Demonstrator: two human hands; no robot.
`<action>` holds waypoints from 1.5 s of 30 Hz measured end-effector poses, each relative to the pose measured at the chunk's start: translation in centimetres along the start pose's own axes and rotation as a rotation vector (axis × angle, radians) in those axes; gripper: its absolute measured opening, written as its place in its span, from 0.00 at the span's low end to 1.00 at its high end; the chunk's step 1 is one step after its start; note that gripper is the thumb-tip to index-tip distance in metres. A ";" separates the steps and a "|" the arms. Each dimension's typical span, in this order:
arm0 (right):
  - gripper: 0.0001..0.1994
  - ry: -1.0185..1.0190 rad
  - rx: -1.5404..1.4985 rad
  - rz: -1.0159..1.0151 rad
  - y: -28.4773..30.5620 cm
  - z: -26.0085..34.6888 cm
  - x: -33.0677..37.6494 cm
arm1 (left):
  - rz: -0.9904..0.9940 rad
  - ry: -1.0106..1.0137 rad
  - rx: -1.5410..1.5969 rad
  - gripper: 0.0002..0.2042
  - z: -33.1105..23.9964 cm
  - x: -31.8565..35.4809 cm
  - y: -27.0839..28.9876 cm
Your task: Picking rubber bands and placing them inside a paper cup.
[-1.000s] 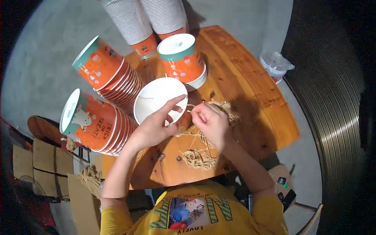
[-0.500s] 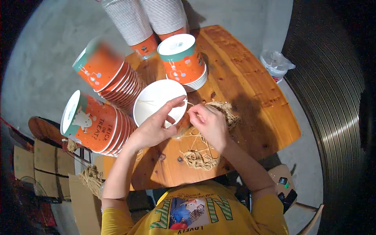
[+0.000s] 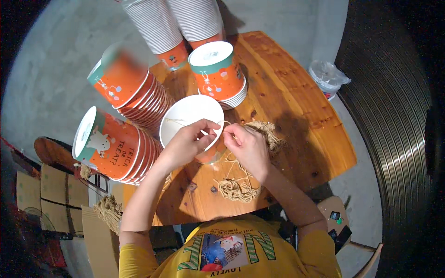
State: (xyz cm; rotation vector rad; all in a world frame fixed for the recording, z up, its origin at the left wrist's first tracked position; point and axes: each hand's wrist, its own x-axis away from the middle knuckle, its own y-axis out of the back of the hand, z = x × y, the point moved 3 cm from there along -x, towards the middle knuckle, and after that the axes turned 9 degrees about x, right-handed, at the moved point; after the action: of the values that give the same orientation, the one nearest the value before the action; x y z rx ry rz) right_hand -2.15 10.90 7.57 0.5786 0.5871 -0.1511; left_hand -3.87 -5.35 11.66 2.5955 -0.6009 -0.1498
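I have my left hand (image 3: 187, 143) pinched on a thin twine strand (image 3: 172, 121) across the open white-lined paper cup (image 3: 191, 120), my right hand (image 3: 248, 146) pinching its other end just beside the rim, so stringing looks under way, with loose twine bundles (image 3: 236, 189) below my grip unused.

A single wide fisheye view, taken from the person's head and facing almost straight down. The polished orange-brown wooden table (image 3: 296, 116) fills the middle of the frame, seen from close above. The person's yellow printed shirt (image 3: 232, 250) sits at the lower edge, with both forearms reaching up from it toward the centre. Straight lines bow outward near the rim, where the corners fall to black. The grey concrete floor (image 3: 55, 60) surrounds the table. The far right edge is dark, perhaps a ribbed wall.
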 end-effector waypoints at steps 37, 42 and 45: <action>0.06 -0.172 -0.355 0.367 -0.8 0.0 -3.3 | -0.213 0.083 0.626 0.03 1.0 -0.9 1.6; 0.03 -0.257 -0.296 0.417 -1.7 -1.1 -3.2 | -0.174 0.115 0.627 0.05 1.0 -0.2 1.3; 0.04 -0.247 -0.274 0.423 -1.7 -0.7 -3.3 | -0.249 -0.011 0.455 0.05 1.1 0.0 1.6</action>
State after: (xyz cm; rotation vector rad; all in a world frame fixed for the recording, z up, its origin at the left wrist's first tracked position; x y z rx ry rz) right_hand -5.72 9.81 8.14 0.3985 0.2306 0.2525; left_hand -4.71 -7.07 11.46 3.1087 -0.3405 -0.1179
